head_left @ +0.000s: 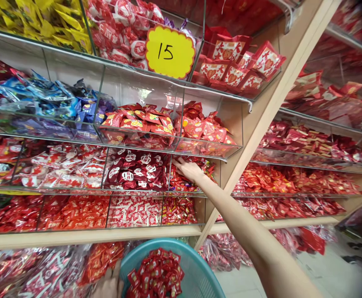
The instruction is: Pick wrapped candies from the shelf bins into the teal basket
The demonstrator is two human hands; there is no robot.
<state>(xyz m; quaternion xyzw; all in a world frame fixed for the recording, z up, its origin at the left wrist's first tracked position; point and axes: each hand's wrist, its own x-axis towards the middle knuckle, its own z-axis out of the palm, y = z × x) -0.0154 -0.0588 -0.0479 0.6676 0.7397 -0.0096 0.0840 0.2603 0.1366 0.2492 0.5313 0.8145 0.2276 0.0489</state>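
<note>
My right hand (pixel 187 169) reaches into a clear shelf compartment of red-wrapped candies (pixel 176 182), its fingers stretched out and apart over them beside the divider. No candy shows in it. At the bottom, my left hand (pixel 108 285) grips the left rim of a teal plastic basket (pixel 204 273); part of this hand is cut off by the frame edge. Inside the basket lies a heap of small red-wrapped candies (pixel 156 273). Left of my right hand is a compartment of dark maroon packets (pixel 137 169).
A yellow price tag (pixel 170 51) marked 15 hangs on the upper shelf. A slanting wooden upright (pixel 261 128) parts this rack from more red candies (pixel 264 178) on the right. Plastic bags of candies (pixel 50 269) stand below, by the tiled floor (pixel 239 281).
</note>
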